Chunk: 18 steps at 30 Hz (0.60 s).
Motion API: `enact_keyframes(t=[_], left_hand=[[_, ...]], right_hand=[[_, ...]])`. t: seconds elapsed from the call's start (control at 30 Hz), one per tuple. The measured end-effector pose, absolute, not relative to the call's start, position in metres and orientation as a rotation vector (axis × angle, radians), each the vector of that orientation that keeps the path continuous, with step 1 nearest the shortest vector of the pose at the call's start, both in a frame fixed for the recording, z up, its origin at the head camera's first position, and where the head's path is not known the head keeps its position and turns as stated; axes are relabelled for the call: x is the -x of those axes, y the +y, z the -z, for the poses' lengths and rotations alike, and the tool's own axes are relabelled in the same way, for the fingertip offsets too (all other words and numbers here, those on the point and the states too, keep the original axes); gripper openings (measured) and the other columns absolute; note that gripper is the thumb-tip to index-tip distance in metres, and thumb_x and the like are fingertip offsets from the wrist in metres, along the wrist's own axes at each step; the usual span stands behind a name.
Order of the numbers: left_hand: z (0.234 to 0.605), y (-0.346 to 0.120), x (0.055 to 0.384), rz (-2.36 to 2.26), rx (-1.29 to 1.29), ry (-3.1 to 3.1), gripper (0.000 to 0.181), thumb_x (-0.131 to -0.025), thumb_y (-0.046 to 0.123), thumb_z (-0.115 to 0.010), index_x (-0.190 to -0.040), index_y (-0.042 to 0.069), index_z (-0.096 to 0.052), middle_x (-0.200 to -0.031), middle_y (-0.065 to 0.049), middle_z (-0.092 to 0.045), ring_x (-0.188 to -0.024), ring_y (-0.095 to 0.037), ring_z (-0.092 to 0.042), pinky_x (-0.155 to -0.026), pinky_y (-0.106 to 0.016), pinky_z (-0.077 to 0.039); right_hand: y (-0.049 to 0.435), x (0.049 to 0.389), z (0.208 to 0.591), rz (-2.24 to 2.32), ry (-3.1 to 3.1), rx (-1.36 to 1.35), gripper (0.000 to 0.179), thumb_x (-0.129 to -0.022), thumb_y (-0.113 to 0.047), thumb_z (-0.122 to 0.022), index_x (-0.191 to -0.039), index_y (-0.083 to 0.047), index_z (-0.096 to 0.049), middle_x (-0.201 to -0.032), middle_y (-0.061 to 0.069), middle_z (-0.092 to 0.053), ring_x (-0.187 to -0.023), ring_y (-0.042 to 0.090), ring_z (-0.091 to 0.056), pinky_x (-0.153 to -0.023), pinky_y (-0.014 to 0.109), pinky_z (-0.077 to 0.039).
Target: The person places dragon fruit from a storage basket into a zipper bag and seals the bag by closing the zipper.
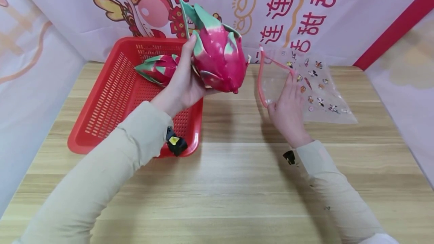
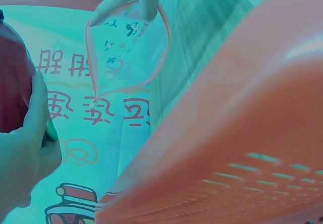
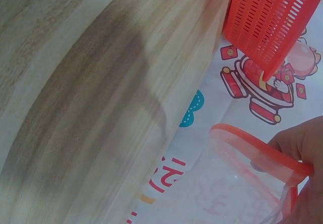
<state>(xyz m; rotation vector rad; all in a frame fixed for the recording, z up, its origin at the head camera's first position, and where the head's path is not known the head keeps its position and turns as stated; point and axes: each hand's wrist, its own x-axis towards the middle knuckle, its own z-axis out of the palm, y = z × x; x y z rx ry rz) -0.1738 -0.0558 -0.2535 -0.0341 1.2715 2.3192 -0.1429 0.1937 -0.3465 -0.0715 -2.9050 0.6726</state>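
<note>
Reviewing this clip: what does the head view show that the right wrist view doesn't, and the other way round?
Only the head view: the left hand holding the larger dragon fruit, the smaller dragon fruit inside the red basket, and the beige sleeves.

Only the right wrist view: the red scroll shapes low on the printed backdrop, which are hidden in the head view.

Both: the right hand holding the coloured edge of the clear bag, plus the basket, backdrop and wooden table.
</note>
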Motion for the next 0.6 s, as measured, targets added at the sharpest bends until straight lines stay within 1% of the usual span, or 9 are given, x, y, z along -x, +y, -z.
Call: enact_keyframes(t=[0.13, 0.2, 0.3, 0.37, 0.5, 0.53, 0.6], left_hand=[[0.253, -0.054, 0.174, -2.326, -0.08, 1.217, 0.046, -0.091, 0.063, -0.04, -0.128, 0.036, -0.044, -0.14, 0.002, -0.045, -0.133, -0.022, -0.039, -0.107, -0.054, -0.041], [0.253, -0.053, 0.173, -2.321, -0.144, 1.207, 0.05, -0.088, 0.062, -0.048, -0.13, 0.036, -0.044, -0.14, 0.001, -0.044, -0.135, -0.024, -0.038, -0.107, -0.056, -0.04], [0.253, -0.051, 0.172, -2.3, -0.182, 1.232, 0.06, -0.082, 0.059, -0.061, -0.133, 0.033, -0.041, -0.142, -0.001, -0.042, -0.136, -0.026, -0.036, -0.106, -0.057, -0.04], [0.252, -0.048, 0.172, -2.271, -0.169, 1.296, 0.063, -0.083, 0.054, -0.064, -0.134, 0.031, -0.037, -0.142, -0.002, -0.04, -0.135, -0.026, -0.035, -0.106, -0.056, -0.042], [0.252, -0.042, 0.174, -2.218, -0.065, 1.384, 0.051, -0.092, 0.047, -0.052, -0.135, 0.03, -0.032, -0.143, -0.001, -0.037, -0.134, -0.025, -0.035, -0.105, -0.051, -0.044], [0.253, -0.04, 0.174, -2.21, -0.034, 1.389, 0.049, -0.093, 0.047, -0.05, -0.136, 0.03, -0.031, -0.143, -0.002, -0.036, -0.134, -0.026, -0.035, -0.105, -0.051, -0.044], [0.254, -0.038, 0.176, -2.204, 0.019, 1.381, 0.053, -0.093, 0.049, -0.049, -0.138, 0.03, -0.029, -0.144, -0.003, -0.034, -0.134, -0.028, -0.034, -0.105, -0.054, -0.043]], right_hand=[[0.194, 0.143, 0.346, -0.68, -2.892, 0.07, 0.093, -0.085, -0.004, -0.054, -0.152, -0.004, 0.011, -0.16, 0.014, 0.016, -0.145, 0.047, -0.005, -0.115, 0.066, -0.013], [0.194, 0.143, 0.346, -0.679, -2.883, 0.066, 0.092, -0.084, -0.004, -0.054, -0.152, -0.003, 0.009, -0.161, 0.016, 0.014, -0.145, 0.048, -0.006, -0.115, 0.066, -0.014], [0.195, 0.142, 0.344, -0.668, -2.869, 0.059, 0.091, -0.084, -0.004, -0.054, -0.152, -0.002, 0.007, -0.161, 0.016, 0.011, -0.145, 0.048, -0.007, -0.114, 0.067, -0.015], [0.195, 0.142, 0.343, -0.662, -2.859, 0.063, 0.091, -0.084, -0.004, -0.054, -0.152, -0.001, 0.007, -0.161, 0.016, 0.011, -0.145, 0.047, -0.007, -0.114, 0.067, -0.015], [0.196, 0.142, 0.339, -0.658, -2.856, 0.089, 0.091, -0.085, -0.004, -0.053, -0.152, -0.002, 0.009, -0.161, 0.014, 0.013, -0.147, 0.045, -0.004, -0.116, 0.065, -0.012], [0.196, 0.141, 0.337, -0.663, -2.856, 0.098, 0.092, -0.085, -0.005, -0.053, -0.152, -0.003, 0.01, -0.161, 0.013, 0.014, -0.147, 0.044, -0.003, -0.116, 0.064, -0.012], [0.196, 0.141, 0.334, -0.663, -2.857, 0.107, 0.093, -0.085, -0.005, -0.054, -0.151, -0.003, 0.011, -0.161, 0.013, 0.015, -0.147, 0.043, -0.001, -0.117, 0.063, -0.011]])
